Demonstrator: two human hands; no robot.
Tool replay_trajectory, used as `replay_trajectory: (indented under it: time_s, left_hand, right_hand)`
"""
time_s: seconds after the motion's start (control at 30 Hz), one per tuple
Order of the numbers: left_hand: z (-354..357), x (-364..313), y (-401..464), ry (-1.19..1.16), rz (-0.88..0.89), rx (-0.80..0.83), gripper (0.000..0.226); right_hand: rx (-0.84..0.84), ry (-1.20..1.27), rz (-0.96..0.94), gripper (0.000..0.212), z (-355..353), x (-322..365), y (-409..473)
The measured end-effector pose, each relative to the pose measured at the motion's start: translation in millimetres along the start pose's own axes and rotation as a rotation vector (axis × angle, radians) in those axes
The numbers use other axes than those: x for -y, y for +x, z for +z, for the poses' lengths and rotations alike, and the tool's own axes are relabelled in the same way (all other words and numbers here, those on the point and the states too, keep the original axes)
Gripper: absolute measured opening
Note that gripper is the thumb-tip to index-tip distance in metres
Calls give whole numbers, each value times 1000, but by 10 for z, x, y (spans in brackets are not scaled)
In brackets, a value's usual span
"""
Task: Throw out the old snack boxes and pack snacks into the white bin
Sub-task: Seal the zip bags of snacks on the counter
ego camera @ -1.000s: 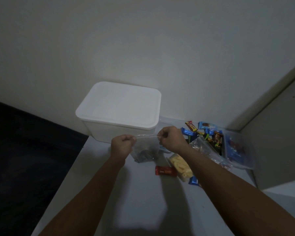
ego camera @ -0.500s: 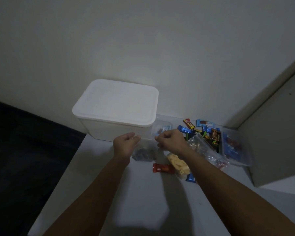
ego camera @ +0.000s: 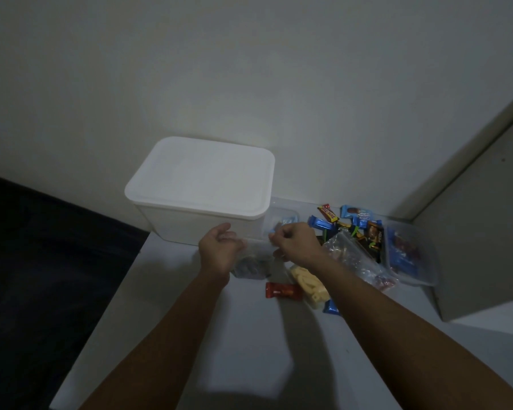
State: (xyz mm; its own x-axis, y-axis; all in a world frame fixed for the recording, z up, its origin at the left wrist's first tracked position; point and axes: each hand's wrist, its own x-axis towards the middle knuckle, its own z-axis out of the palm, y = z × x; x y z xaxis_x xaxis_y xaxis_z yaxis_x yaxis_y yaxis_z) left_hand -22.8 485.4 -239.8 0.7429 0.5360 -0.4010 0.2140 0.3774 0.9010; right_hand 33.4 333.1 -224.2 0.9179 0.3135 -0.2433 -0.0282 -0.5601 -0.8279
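The white bin point(ego camera: 199, 187) stands with its lid on at the back of the white table point(ego camera: 249, 344), against the wall. In front of it lies a clear zip bag point(ego camera: 251, 266) with dark snacks inside, resting on the table. My left hand point(ego camera: 219, 250) holds its top left corner with curled fingers. My right hand point(ego camera: 296, 244) pinches the top edge on the right side. Loose wrapped snacks point(ego camera: 350, 223) lie in a pile to the right of the bin.
A red bar point(ego camera: 283, 290), a yellow snack pack point(ego camera: 308, 284) and a blue wrapper point(ego camera: 330, 307) lie by my right forearm. A second clear bag point(ego camera: 353, 258) and a clear plastic box point(ego camera: 412, 255) sit further right. A grey cabinet point(ego camera: 486, 217) bounds the right; the table's left edge drops into darkness.
The zip bag, held up and stretched between both hands a second ago, has come down onto the table. My hands have moved closer together and slightly toward the bin.
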Motion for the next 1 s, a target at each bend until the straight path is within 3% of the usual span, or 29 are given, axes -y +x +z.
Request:
replay_trajectory:
  time_s: [0.2,0.47,0.63,0.83,0.93,1.0]
  left_hand:
    - [29,-6,-3,-15,-2,-4,55]
    - [-9,3,-50,69,63,8,55]
    - [-15,4,-40,97,14,-60,29]
    - [-40,-31,22,45,-34,-125,21]
    - [-20,-74,13,13,-29,-135,6]
    - [-15,-57,32,11,-28,-149,23]
  right_hand:
    - [8,-164,-59,24,31,43,-11]
    - [10,-166,3,18,67,87,25]
    - [9,-34,33,10,22,72,45]
    - [-47,165,51,26,-14,42,135]
    - [-98,168,42,36,-64,6,153]
    - [-138,143,60,38,-124,-80,161]
